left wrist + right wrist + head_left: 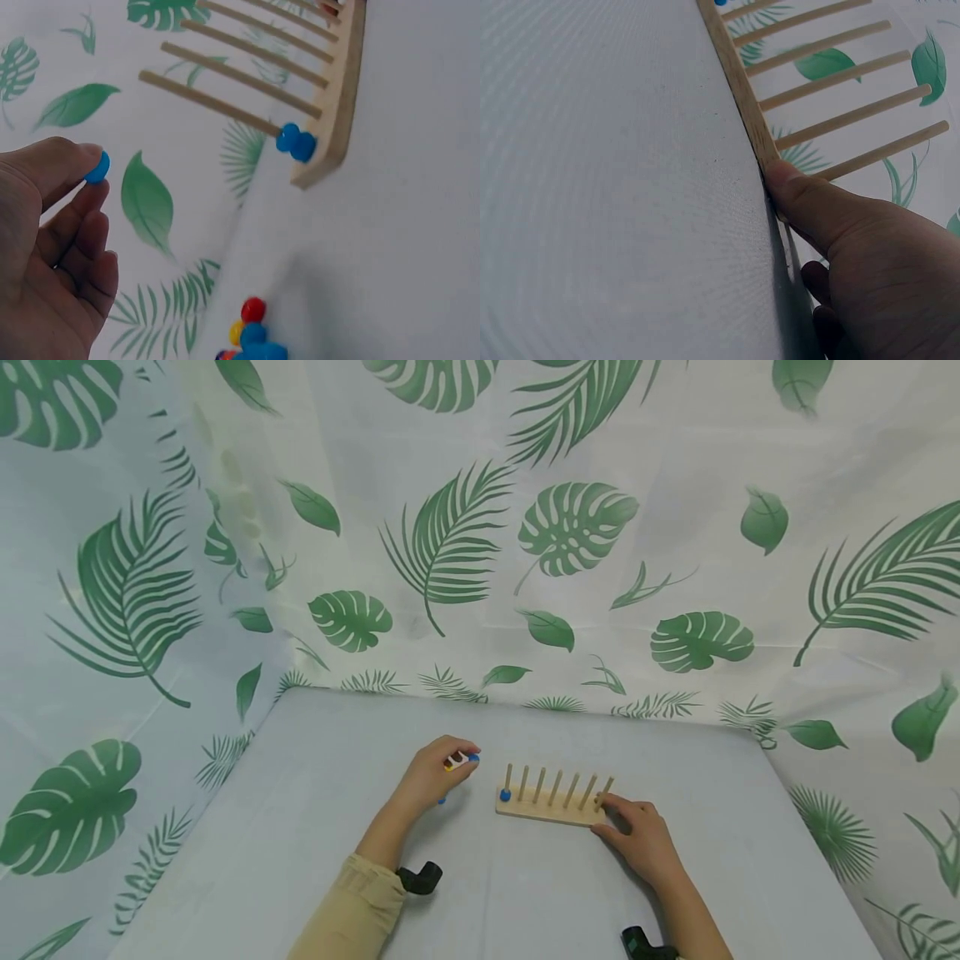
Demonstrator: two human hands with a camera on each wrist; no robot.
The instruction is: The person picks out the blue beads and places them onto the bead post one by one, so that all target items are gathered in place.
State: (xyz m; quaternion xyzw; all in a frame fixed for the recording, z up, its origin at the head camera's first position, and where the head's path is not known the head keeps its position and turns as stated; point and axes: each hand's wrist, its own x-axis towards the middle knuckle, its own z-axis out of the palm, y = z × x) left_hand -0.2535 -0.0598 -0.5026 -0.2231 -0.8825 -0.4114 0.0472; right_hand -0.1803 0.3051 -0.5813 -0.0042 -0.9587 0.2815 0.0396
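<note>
My left hand [435,774] pinches a small blue bead [97,168] between thumb and fingertips, held up left of a wooden peg board [551,810]. A row of several upright pegs stands on the board. Low on the leftmost peg sits a blue piece [303,146] with two rounded lobes; whether it is one bead or two I cannot tell. At the board's right end, my right hand [639,837] grips the edge, thumb on the near side; its other fingertips are partly hidden. The remaining pegs carry no beads that I can see.
A small cluster of red, yellow and blue beads [255,334] lies on the table below my left hand, mostly hidden by it in the head view. The white tabletop [247,860] meets leaf-patterned sheets [465,635] at the back and sides.
</note>
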